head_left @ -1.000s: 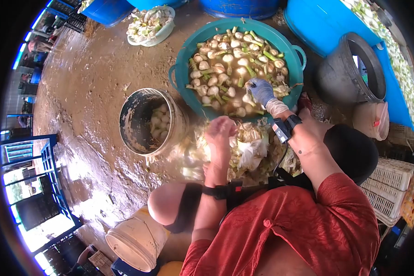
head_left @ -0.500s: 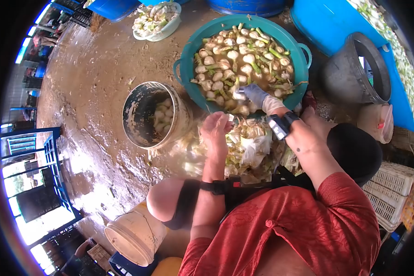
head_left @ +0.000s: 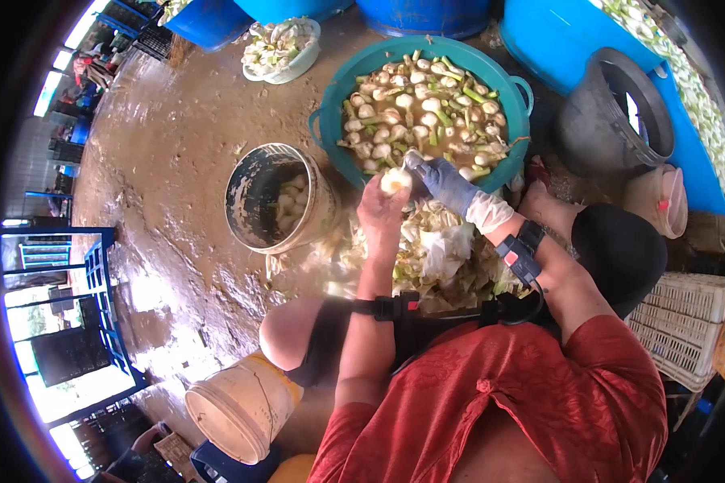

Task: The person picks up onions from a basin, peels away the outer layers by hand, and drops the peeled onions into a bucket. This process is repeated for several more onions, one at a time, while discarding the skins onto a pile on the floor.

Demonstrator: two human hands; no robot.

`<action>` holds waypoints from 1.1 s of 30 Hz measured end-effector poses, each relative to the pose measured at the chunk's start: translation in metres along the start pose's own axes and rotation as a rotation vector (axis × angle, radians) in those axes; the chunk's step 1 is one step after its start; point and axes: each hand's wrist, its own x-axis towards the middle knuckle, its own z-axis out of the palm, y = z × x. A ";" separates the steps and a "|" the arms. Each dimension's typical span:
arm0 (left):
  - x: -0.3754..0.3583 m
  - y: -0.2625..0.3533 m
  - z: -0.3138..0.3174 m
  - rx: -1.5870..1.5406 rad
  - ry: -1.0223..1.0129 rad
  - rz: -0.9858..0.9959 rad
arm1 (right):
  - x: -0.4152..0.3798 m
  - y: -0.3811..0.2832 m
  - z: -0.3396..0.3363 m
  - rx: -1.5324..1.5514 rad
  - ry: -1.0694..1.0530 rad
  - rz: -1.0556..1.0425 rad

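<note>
A pale, rounded bulb (head_left: 395, 182) is held in the fingers of my bare left hand (head_left: 380, 211), just off the near rim of the green tub (head_left: 517, 153). My right hand (head_left: 447, 183), in a grey-blue glove, is beside the bulb with its fingers closed at the bulb's upper right; whatever they pinch is too small to name. Bulbs with green stems (head_left: 431, 105) float in the tub's brown water. Left of my hands, a dirty bucket (head_left: 322, 211) holds several peeled bulbs (head_left: 292, 201).
Leaf scraps (head_left: 427, 266) are heaped below my hands. A bowl of scraps (head_left: 308, 63) lies at the upper left. A grey container (head_left: 596, 133) and a white crate (head_left: 677, 326) are at the right; a beige bucket (head_left: 242, 402) is at the lower left.
My right hand has come out of the tub, up to my left hand. A bulb now shows in my left hand, where none was clearly visible before.
</note>
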 end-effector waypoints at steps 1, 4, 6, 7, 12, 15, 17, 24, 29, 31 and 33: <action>-0.001 0.002 -0.002 -0.020 0.022 -0.016 | 0.000 0.005 -0.001 -0.231 0.158 -0.242; -0.004 0.010 -0.001 -0.047 0.042 -0.043 | -0.012 0.002 0.005 -0.544 0.352 -0.562; -0.005 0.007 0.002 -0.059 0.061 -0.057 | -0.016 0.001 0.011 -0.843 0.458 -0.728; -0.006 0.005 0.003 -0.061 0.057 -0.055 | -0.018 0.000 0.013 -0.854 0.468 -0.696; -0.008 0.006 0.002 0.096 0.026 0.054 | -0.027 -0.011 0.018 -1.050 0.459 -0.531; -0.007 0.015 0.001 0.080 -0.042 0.000 | -0.019 -0.001 0.011 -0.994 0.498 -0.617; -0.012 0.032 0.003 -0.051 -0.090 -0.116 | 0.015 0.031 -0.015 -1.357 0.483 -0.870; -0.014 0.039 0.000 -0.540 -0.211 -0.239 | 0.012 0.042 -0.048 -1.515 0.471 -0.764; -0.014 0.042 0.004 -0.552 -0.142 -0.222 | -0.005 0.035 -0.037 -0.432 0.425 -0.673; -0.012 0.039 0.008 -0.443 -0.057 -0.185 | -0.021 0.017 -0.015 -0.333 0.381 -0.694; -0.012 0.027 0.009 -0.302 -0.032 -0.114 | -0.032 0.006 0.005 -0.730 0.478 -0.776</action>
